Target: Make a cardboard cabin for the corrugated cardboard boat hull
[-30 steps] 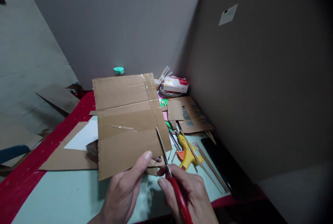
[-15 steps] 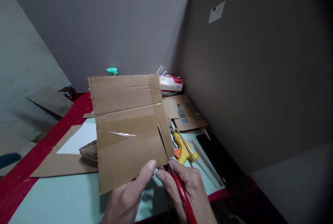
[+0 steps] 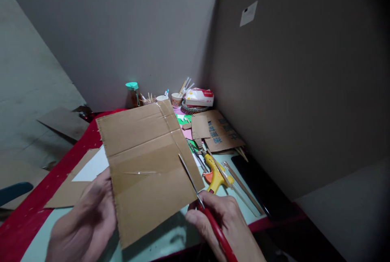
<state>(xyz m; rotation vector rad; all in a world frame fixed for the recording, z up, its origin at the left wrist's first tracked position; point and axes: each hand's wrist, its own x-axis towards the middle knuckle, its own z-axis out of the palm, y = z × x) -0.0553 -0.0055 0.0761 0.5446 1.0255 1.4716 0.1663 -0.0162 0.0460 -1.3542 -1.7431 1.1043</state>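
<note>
A: State the position of the brown, rectangular corrugated-cardboard sheet (image 3: 152, 197).
B: Raised and tilted above the pale-green tabletop (image 3: 164, 245), between the two hands. Its long axis runs away from the person, far end leaning left.
A: Which hand is nearer?
B: Neither, clearly. The left hand (image 3: 88, 217) is at the sheet's left edge, toward the near end; the right hand (image 3: 228, 221) is at its near right corner.
A: Condition of the hands?
B: Right: fingers wrapped about the red-handled metal scissors (image 3: 210, 219). Left: palm toward the sheet, blurred, partly hidden; whether it pinches the edge, I cannot tell.
A: The governing relation?
B: In my judgement, blade to right edge. One blade overlies the sheet's face from the near edge, roughly parallel to the right edge. The other blade is not visible.
A: Surroundings?
B: Right of the sheet, a yellow plastic glue gun (image 3: 217, 176); farther right, a flat, glossy black slab (image 3: 258, 189). Beyond the sheet, a turquoise-lidded bottle (image 3: 134, 96). Left of it, white paper (image 3: 91, 167).
</note>
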